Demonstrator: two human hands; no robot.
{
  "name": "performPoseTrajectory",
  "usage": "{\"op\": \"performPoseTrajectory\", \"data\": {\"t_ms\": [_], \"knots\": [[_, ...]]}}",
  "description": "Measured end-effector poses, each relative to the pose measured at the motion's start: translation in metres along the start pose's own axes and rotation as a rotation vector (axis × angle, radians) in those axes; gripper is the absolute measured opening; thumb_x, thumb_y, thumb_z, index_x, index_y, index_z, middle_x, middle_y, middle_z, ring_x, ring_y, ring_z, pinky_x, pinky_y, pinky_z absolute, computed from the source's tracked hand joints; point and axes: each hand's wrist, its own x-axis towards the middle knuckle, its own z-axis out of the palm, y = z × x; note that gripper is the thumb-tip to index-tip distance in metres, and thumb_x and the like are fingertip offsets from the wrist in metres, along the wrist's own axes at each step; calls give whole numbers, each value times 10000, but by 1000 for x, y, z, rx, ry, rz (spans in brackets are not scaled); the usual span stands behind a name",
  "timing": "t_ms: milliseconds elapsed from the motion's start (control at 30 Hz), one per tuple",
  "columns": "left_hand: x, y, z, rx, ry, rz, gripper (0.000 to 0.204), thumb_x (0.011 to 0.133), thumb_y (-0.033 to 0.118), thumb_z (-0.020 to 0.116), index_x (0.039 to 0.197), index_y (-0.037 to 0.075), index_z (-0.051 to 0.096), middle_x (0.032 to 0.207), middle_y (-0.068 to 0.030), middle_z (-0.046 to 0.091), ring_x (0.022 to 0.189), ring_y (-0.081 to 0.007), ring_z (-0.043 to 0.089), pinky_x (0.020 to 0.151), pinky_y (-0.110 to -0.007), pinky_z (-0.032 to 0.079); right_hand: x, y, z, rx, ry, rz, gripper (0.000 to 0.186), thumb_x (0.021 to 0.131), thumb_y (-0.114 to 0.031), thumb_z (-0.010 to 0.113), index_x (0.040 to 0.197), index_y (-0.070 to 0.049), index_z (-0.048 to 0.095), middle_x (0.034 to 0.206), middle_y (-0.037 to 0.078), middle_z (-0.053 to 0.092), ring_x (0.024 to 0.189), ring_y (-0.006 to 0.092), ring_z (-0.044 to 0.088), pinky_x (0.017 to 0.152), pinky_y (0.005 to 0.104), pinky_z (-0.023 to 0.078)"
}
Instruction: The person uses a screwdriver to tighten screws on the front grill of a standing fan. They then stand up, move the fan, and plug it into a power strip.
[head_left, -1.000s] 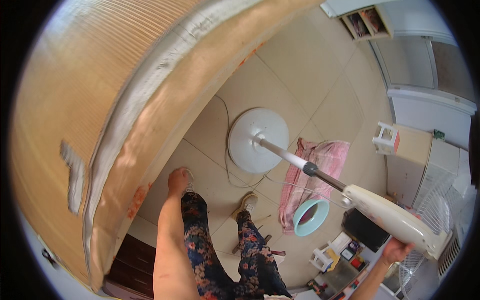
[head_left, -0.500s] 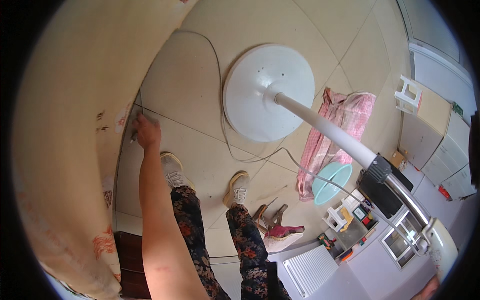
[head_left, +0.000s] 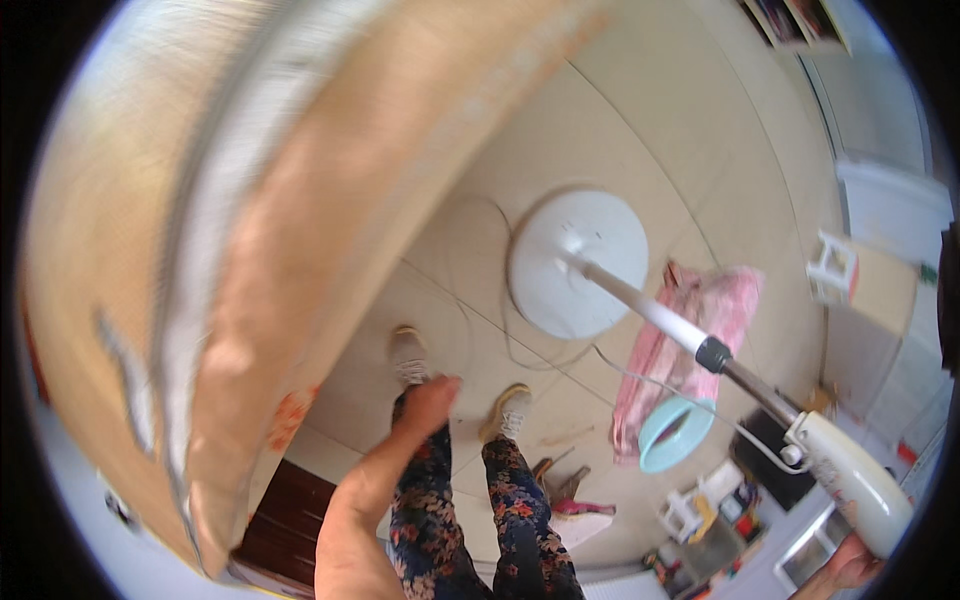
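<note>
My left hand (head_left: 432, 403) is closed in front of my left leg, somewhat blurred. A thin grey cord (head_left: 507, 330) loops over the floor, and a faint stretch of it runs up to this hand. What looks like a stand fan leans across the view, with a round white base (head_left: 560, 285), a grey and white pole (head_left: 650, 308) and a white housing (head_left: 850, 480). At the lower right my right hand (head_left: 852, 565) grips the lower end of that housing; most of its fingers are hidden. The fan's blades are not visible.
A large tan covered piece (head_left: 290, 260) fills the left side. Beyond the base lie a pink checked cloth (head_left: 715, 300) and a turquoise basin (head_left: 677, 435). A white stool (head_left: 832, 267) stands at right. My shoes (head_left: 510, 412) rest on the tiles.
My left hand has come up from the floor by the tan piece to near my knee, and the cord has shifted with it. The view has swung; my right hand stays on the housing.
</note>
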Motion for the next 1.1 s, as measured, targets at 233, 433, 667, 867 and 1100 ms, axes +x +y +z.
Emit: {"op": "performPoseTrajectory", "data": {"t_ms": [233, 433, 667, 867, 1100], "knots": [[-166, 132, -110, -136, 174, 38, 172, 806, 161, 560, 971, 112, 563, 768, -98, 540, 710, -302, 566, 582, -393, 466, 19, 29, -73, 108, -157, 203, 510, 804, -331, 587, 1151, 9, 431, 1100, 155, 475, 1016, 285, 475, 866, 429, 370], [-277, 193, -144, -140, 329, 37, 218, 778, 99, 571, 990, 146, 576, 832, -91, 578, 747, -303, 572, 626, -359, 480, 35, 65, -102, 271, -356, 227, 522, 815, -267, 588, 1217, 11, 406, 1190, 141, 483, 1074, 272, 481, 904, 423, 398], [-468, 194, -163, -1003, 1254, -551, 196, 878, 195, 488, 1013, 56, 513, 720, -38, 541, 487, -52, 441, 410, -171, 369, 30, -20, -24, 307, -463, 209, 530, 681, 46, 661, 1165, -15, 453, 1083, 59, 541, 980, 169, 525, 884, 296, 401], [-600, 159, -94, -863, 1577, -700, 145, 908, 162, 425, 969, 51, 495, 713, -28, 501, 486, -55, 415, 402, -156, 347, 66, -39, -36, 397, -659, 92, 554, 690, -37, 679, 1185, 6, 436, 1170, 133, 516, 1077, 205, 495, 934, 319, 380], [-601, 171, -59, -883, 1349, -865, 132, 907, 149, 423, 971, 64, 501, 709, -31, 523, 475, -64, 447, 396, -171, 366, 49, -47, -29, 544, -671, 311, 577, 675, -44, 678, 1183, -9, 407, 1104, 167, 544, 1048, 261, 526, 922, 386, 407]]}}
